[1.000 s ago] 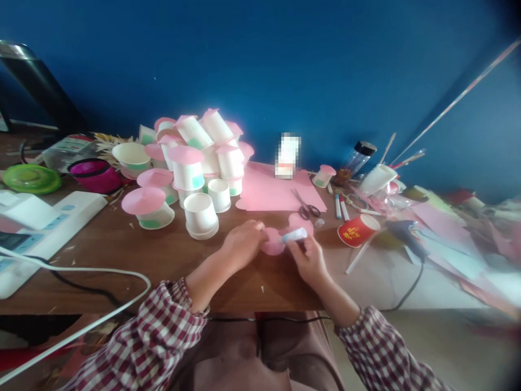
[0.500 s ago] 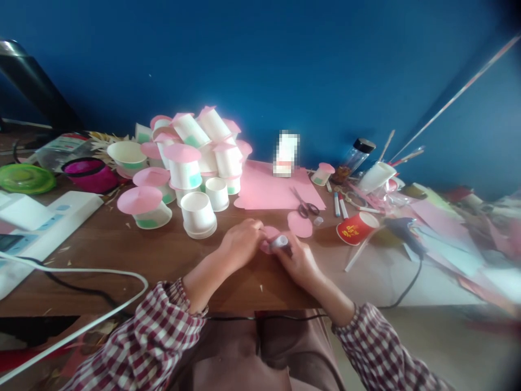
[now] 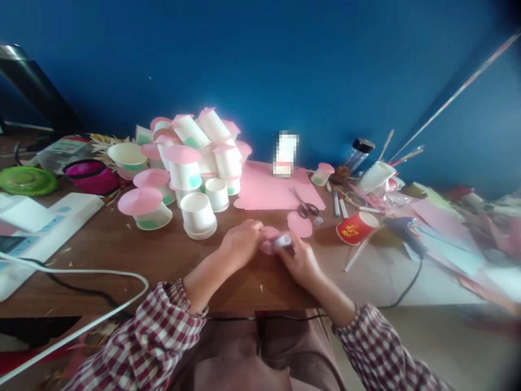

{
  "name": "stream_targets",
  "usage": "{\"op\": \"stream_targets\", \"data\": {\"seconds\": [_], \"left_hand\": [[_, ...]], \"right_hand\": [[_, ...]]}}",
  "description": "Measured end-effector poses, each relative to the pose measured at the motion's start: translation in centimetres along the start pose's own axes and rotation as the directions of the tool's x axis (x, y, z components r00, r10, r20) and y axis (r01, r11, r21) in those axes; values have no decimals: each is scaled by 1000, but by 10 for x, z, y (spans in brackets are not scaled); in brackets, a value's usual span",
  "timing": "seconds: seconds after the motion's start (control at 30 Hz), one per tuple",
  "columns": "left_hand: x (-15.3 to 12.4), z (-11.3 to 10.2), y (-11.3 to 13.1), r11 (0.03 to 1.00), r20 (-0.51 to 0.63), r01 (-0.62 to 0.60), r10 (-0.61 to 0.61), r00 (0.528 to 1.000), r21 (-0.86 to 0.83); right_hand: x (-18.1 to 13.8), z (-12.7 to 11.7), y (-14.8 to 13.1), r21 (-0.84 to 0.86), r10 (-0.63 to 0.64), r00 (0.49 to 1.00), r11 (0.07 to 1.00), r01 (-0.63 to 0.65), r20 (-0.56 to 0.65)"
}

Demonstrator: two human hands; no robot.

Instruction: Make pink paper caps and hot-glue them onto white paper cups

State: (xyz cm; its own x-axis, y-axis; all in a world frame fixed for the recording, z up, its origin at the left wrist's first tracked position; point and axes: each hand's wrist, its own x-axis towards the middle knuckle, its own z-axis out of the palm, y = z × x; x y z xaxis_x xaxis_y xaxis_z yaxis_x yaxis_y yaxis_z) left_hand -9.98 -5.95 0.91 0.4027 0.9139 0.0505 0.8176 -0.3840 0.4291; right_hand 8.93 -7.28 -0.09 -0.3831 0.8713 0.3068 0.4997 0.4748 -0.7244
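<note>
My left hand is closed on the edge of a small pink paper piece, close above the brown table. In my right hand is a white glue stick, tilted with one end against the pink piece. A second pink paper disc lies flat just beyond my right hand. Beside that disc rests a small clear cap. Scissors with dark handles lie partly over a pink paper sheet. Two plain white paper cups stand beyond my left hand.
A pile of white paper cups with pink paper tops stands back left. To the right are a red paper cup on its side, a glue gun with a cord, and markers. A power strip and white cable lie left.
The glue stick has shifted slightly right and up over the pink paper piece, with my right hand. My left hand has stayed nearly in place.
</note>
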Motion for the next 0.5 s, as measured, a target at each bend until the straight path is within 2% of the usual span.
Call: {"op": "stream_targets", "data": {"seconds": [0.1,0.2,0.33,0.5], "left_hand": [[0,0,1,1000,1,-11,11,1000,15],[-1,0,0,1000,-10,-23,23,1000,18],[-1,0,0,1000,-7,-9,9,1000,-6],[0,-2,1,999,11,41,-41,999,-17]], "right_hand": [[1,2,1,-61,-25,999,998,27,27],[-1,2,3,-80,-2,1000,997,2,6],[-2,-1,1,5,55,996,999,-54,-71],[0,-2,-5,42,62,996,997,-60,-56]]}}
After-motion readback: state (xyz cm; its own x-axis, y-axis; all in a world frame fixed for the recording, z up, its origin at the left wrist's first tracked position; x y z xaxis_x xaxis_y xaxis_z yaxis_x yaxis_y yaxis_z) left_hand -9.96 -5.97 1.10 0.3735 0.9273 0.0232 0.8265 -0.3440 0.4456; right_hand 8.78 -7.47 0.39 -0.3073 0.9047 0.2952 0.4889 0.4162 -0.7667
